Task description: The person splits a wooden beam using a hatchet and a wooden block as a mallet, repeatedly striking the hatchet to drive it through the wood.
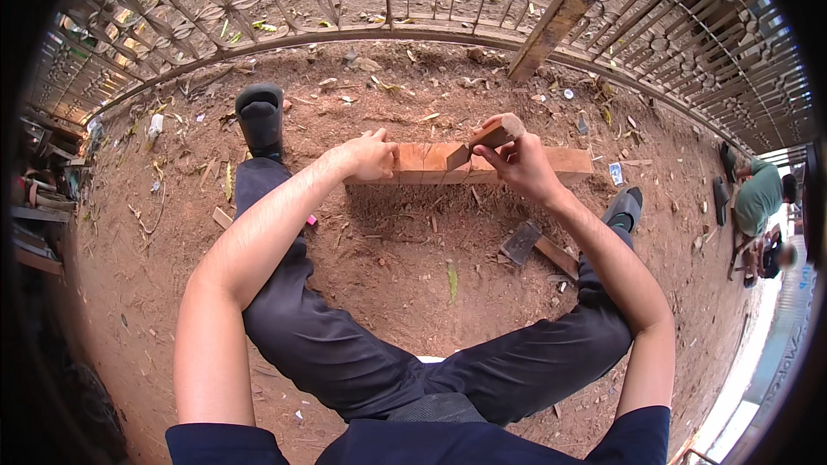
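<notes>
A squared wooden block [423, 161] lies crosswise on the dirt between my feet, with dark lines or cracks across its top and front. My left hand [373, 156] rests on its left end, fingers curled over the edge. In my right hand [520, 158] is a short wooden-handled tool with a flat metal blade [457, 157], whose lower edge is at the block's top, near the middle. Whether the blade touches the wood I cannot tell. An adze or hatchet with a broad metal head [522, 242] and wooden handle [557, 257] lies on the ground near my right leg.
An ornamental metal fence [323, 35] runs behind the block, with a slanted post [549, 29]. Scrap items [45, 200] are piled at the far left. Two people [759, 197] sit low at the far right. Wood chips and leaves litter the soil.
</notes>
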Tool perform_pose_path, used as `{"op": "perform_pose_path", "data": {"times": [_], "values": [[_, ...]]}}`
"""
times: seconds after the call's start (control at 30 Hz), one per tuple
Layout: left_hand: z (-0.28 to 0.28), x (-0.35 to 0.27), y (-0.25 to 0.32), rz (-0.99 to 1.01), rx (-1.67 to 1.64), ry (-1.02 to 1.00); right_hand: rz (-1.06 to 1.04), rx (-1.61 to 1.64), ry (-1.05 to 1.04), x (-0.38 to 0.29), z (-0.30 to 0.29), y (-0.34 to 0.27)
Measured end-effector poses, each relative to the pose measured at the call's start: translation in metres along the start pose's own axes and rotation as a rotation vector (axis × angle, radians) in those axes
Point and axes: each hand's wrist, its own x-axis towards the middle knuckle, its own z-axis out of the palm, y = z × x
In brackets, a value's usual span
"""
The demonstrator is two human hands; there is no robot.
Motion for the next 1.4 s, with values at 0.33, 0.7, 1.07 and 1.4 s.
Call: {"op": "perform_pose_path", "data": {"times": [0.33,0.7,1.07,1.4], "values": [[0.001,0.002,-0.002,0.022,0.008,-0.005,0.025,0.005,0.008,0.0,-0.001,0.002],[-0.005,-0.003,0.001,0.015,-0.036,-0.016,-0.334,-0.1,-0.069,-0.015,0.0,-0.003],[-0.002,0.001,-0.004,0.023,-0.021,-0.019,-0.432,-0.202,-0.081,-0.018,0.005,-0.004],[-0.002,0.003,-0.004,0.022,0.0,-0.017,-0.475,-0.171,-0.074,-0.02,0.012,-0.004]]}}
